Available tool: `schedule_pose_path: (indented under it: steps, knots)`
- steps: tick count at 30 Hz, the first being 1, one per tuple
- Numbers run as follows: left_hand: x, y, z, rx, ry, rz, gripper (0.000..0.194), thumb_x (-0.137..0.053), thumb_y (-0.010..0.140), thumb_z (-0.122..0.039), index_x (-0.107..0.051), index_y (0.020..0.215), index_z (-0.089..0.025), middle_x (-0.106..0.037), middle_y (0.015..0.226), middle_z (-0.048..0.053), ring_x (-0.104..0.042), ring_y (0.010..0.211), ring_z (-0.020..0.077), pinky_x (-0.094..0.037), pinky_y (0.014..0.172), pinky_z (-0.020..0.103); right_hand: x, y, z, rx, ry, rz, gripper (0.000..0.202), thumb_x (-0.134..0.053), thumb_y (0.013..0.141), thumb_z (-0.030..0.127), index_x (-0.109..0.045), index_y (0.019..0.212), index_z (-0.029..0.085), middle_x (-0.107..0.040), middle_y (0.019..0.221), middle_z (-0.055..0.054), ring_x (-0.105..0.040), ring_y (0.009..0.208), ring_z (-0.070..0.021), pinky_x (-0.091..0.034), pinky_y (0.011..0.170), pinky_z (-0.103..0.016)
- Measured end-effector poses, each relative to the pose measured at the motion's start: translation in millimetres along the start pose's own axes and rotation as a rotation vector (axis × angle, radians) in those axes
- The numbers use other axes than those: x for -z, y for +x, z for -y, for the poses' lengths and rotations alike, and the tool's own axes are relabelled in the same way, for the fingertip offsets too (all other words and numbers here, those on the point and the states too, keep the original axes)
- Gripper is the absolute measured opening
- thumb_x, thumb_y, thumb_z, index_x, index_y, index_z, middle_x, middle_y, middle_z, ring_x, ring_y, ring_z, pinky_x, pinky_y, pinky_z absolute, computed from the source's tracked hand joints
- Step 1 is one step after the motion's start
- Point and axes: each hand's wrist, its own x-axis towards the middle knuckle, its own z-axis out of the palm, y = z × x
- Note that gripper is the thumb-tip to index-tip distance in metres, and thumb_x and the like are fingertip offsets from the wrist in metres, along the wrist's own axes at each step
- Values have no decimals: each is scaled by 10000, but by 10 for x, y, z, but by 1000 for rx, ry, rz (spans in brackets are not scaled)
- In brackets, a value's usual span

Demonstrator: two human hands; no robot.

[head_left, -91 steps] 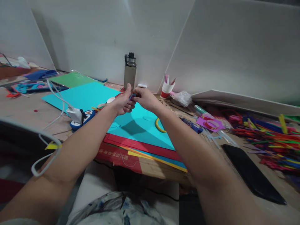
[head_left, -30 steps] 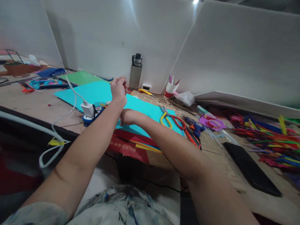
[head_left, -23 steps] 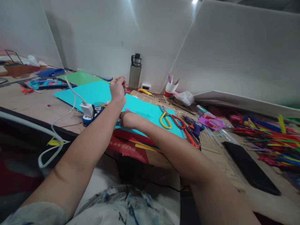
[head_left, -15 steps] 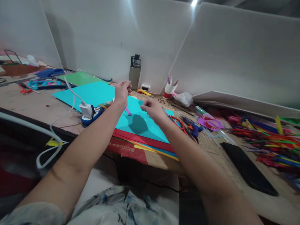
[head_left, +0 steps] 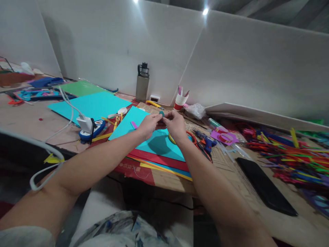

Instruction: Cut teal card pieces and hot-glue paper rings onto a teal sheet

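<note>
Both hands meet above the blue sheet point(head_left: 123, 128) and cast a shadow on it. A small dark teal piece point(head_left: 161, 113) shows at their fingertips; its kind is too small to tell. My left hand point(head_left: 149, 126) pinches it from the left, thumb and fingers together. My right hand point(head_left: 176, 125) closes on it from the right, fingers curled. A short magenta strip point(head_left: 134, 125) lies on the sheet left of my left hand. Partly behind my right wrist are a yellow ring-shaped thing point(head_left: 171, 139) and orange-handled scissors point(head_left: 192, 137).
A white charger point(head_left: 85, 123) sits in a blue power strip point(head_left: 99, 128) at left. Along the wall stand a bottle point(head_left: 142, 84) and a paper cup of pens point(head_left: 180, 101). Rightward lie a glue gun point(head_left: 208, 143), a black phone point(head_left: 264, 185) and colourful strips point(head_left: 295, 151).
My left hand has come down and rightward to meet my right hand. The teal piece, earlier at my right fingertips, is now between both hands. The view has shifted slightly.
</note>
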Motion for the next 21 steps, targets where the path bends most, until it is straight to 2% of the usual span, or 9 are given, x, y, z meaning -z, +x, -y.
schedule_pose_path:
  steps: [3, 5, 8, 11, 16, 19, 21]
  knots:
    - [23, -2, -32, 24, 6, -55, 201, -605, 841, -286, -603, 711, -132, -624, 643, 27, -586, 561, 115, -468, 598, 255, 16, -23, 15, 104, -163, -52, 98, -616, 703, 204, -618, 796, 172, -619, 874, -66, -533, 862, -204, -424, 838, -370]
    - [34, -1, -42, 35, 41, -86, 184, -582, 839, -275, -625, 724, -138, -617, 625, 19, -568, 529, 104, -427, 542, 230, 22, -32, 17, 195, -197, -51, 291, -604, 708, 171, -626, 998, 174, -591, 999, -90, -519, 940, -220, -425, 870, -381]
    - [68, 20, -40, 35, 124, -132, 146, -546, 824, -216, -642, 739, -145, -624, 637, 19, -572, 539, 103, -394, 517, 219, 33, -25, 3, 339, -266, 56, 545, -583, 722, 121, -560, 1256, 229, -545, 1113, -95, -500, 1022, -231, -412, 929, -395]
    - [111, 54, -32, 31, 189, -147, 120, -559, 797, -189, -624, 703, -151, -626, 641, 13, -564, 540, 98, -377, 515, 217, 49, 6, -20, 436, -379, 165, 543, -601, 724, 113, -592, 1251, 243, -556, 1153, -97, -479, 1067, -257, -390, 969, -417]
    - [144, 81, -46, 82, 137, -75, 115, -631, 792, -241, -625, 718, -152, -643, 677, 13, -567, 561, 88, -390, 536, 206, 70, 53, -25, 430, -322, 177, 485, -647, 700, 122, -623, 1181, 169, -613, 1096, -99, -539, 959, -220, -408, 956, -403]
    - [152, 89, -71, 112, 81, -30, 104, -633, 799, -211, -607, 723, -145, -631, 670, 12, -579, 573, 91, -432, 557, 211, 66, 65, -27, 373, -161, 169, 511, -662, 683, 136, -607, 1189, 176, -610, 1115, -89, -553, 892, -179, -451, 896, -366]
    - [161, 94, -89, 96, 78, -43, 145, -644, 800, -199, -583, 684, -137, -585, 600, -3, -558, 533, 83, -443, 547, 208, 59, 76, -36, 276, 1, 201, 594, -691, 667, 188, -558, 1246, 202, -591, 1156, -83, -562, 873, -160, -484, 818, -334]
